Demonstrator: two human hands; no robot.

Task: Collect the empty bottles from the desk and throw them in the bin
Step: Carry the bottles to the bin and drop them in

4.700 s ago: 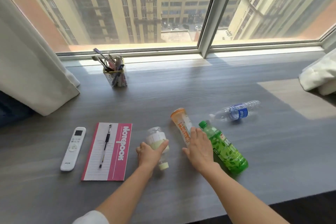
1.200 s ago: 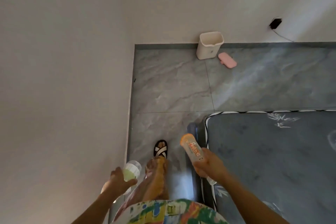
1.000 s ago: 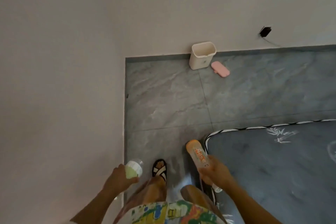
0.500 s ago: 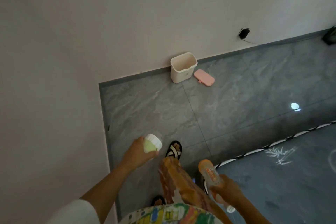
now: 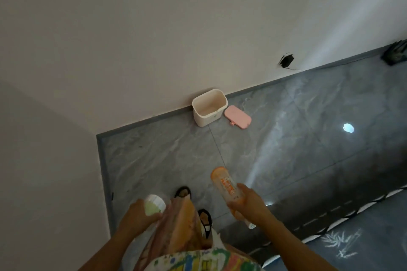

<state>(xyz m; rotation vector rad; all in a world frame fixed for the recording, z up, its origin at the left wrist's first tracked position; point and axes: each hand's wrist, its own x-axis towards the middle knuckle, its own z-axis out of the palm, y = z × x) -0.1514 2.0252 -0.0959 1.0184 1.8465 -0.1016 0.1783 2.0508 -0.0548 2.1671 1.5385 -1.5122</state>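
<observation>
My left hand (image 5: 137,215) grips a short clear bottle with a pale green label (image 5: 154,204), bottom end pointing forward. My right hand (image 5: 251,205) holds an orange-labelled clear bottle (image 5: 225,186) that points ahead towards the wall. A cream open bin (image 5: 209,108) stands on the floor against the wall's skirting, well ahead of both hands. Its pink lid (image 5: 237,116) lies flat on the tiles just to its right. The desk is out of view.
Grey marble tiles run from my sandalled feet (image 5: 182,192) to the bin. White walls meet in a corner at the left. A dark mat with a striped edge (image 5: 343,240) lies at the lower right. A black wall socket (image 5: 286,60) with a cable sits right of the bin.
I left the desk with a bottle in each hand and have walked closer to the bin. The view has swung right, and the bin now looks larger and nearer.
</observation>
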